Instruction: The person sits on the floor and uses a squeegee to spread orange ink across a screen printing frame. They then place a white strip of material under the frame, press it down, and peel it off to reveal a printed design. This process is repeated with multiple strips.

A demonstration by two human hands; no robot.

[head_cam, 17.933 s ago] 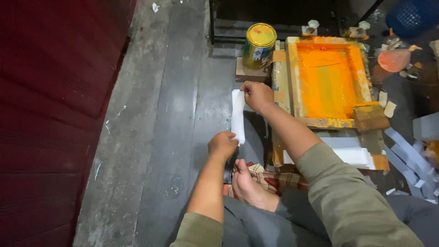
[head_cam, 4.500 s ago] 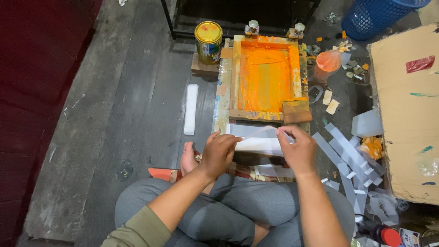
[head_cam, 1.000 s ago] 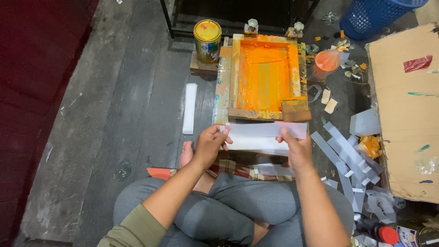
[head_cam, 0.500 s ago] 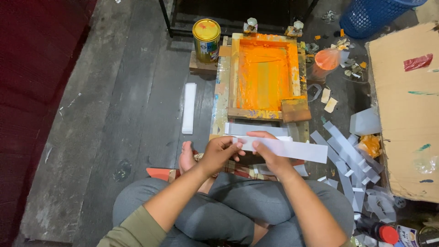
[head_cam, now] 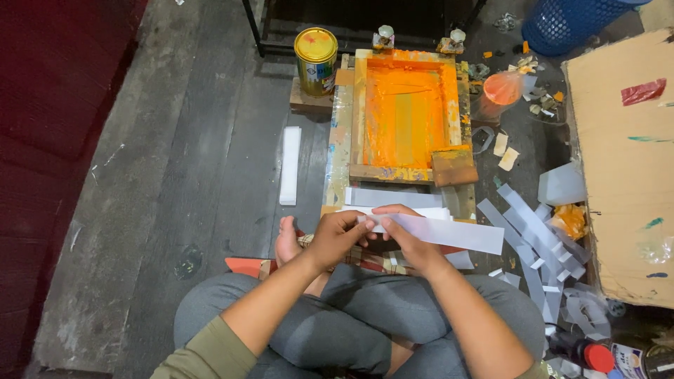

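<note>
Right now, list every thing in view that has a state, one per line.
white paper strip: held flat in both hands, tilted down to the right
left hand: gripping the strip's left end
right hand: under the strip, gripping it
printing screen frame: lying flat, coated in orange ink
paint can: upright, lid on
stack of white strips: lying on the floor, untouched
blue basket: partly out of view

Two hands are seen, left (head_cam: 335,238) and right (head_cam: 407,242), with one white strip (head_cam: 449,231) held between them and one bare foot (head_cam: 286,241) showing. One orange-inked screen frame (head_cam: 405,112), one squeegee block (head_cam: 453,165), one yellow-lidded can (head_cam: 316,60), one white strip stack (head_cam: 290,165) on the floor and one cardboard sheet (head_cam: 621,161) are counted. One blue basket (head_cam: 572,24) and two small clamps (head_cam: 385,35) at the frame's far edge are noted; the loose strips (head_cam: 533,238) at right are too overlapped to be counted.
</note>
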